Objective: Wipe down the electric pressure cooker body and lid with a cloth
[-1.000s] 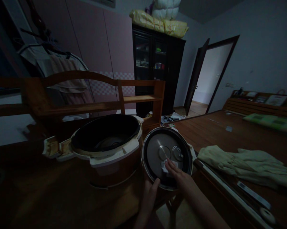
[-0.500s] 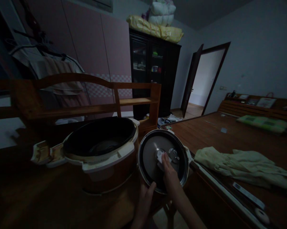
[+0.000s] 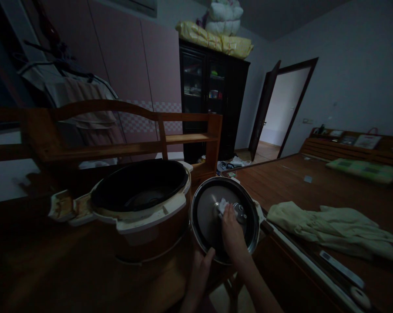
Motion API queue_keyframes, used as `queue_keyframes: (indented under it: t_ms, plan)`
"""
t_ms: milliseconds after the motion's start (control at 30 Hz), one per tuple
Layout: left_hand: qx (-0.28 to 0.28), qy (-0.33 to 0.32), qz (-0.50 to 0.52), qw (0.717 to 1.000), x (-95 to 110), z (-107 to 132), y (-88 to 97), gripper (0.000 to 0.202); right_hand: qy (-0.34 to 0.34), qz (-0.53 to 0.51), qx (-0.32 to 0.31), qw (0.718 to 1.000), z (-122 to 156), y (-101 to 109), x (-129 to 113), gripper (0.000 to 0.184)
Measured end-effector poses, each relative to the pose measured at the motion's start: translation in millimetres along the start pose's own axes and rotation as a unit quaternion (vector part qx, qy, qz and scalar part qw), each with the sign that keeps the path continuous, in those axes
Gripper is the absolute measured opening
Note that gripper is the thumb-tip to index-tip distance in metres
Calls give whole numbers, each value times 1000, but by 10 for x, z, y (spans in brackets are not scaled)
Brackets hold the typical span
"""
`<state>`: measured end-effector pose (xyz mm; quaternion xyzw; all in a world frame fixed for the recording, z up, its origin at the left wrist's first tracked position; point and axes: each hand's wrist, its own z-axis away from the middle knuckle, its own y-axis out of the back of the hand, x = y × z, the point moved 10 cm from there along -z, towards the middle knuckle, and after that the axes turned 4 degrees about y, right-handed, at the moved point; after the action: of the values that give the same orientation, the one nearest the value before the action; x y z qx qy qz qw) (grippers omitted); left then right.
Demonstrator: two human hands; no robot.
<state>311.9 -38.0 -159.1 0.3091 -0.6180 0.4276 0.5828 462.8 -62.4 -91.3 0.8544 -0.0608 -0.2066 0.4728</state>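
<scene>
A round pressure cooker lid [image 3: 205, 217] is tilted up with its metal inner face toward me. My left hand [image 3: 201, 267] grips its lower rim, thumb on the near edge and the other fingers hidden behind. Pressed against the middle of the lid is a crumpled white tissue [image 3: 224, 206], pinched under the fingers of my right hand [image 3: 232, 228]. To the left stands the cooker body [image 3: 153, 230], uncovered, with a dark inner pot [image 3: 144, 187] inside and pale stained handles at its rim.
Behind the cooker runs a wooden headboard with a shelf [image 3: 189, 138]. At right, a wooden bed board [image 3: 274, 182] carries a pale green cloth [image 3: 333, 226], a white remote [image 3: 341, 268] and a green checked pillow [image 3: 362, 169]. Clothes [image 3: 88, 100] hang at far left.
My right hand and the tissue have shifted slightly on the lid's inner face, near its centre. My left hand keeps its hold on the rim. The view has moved a little.
</scene>
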Motion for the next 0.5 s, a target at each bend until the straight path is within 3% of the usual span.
queue_keyframes:
  t_ms: [100, 233, 400, 500]
  plan:
    - [-2, -6, 10, 1000, -49, -11, 5, 66, -35, 45, 2, 998, 175, -97, -74, 74]
    - [3, 0, 9, 1000, -84, -11, 16, 67, -62, 59, -77, 993, 424, -274, -109, 70]
    - [-9, 0, 11, 1000, -29, -6, -18, 66, 22, 54, -87, 994, 586, -139, -171, 73]
    - [-15, 8, 10, 1000, -23, -8, -38, 64, 31, 83, -128, 988, 622, -104, -150, 67]
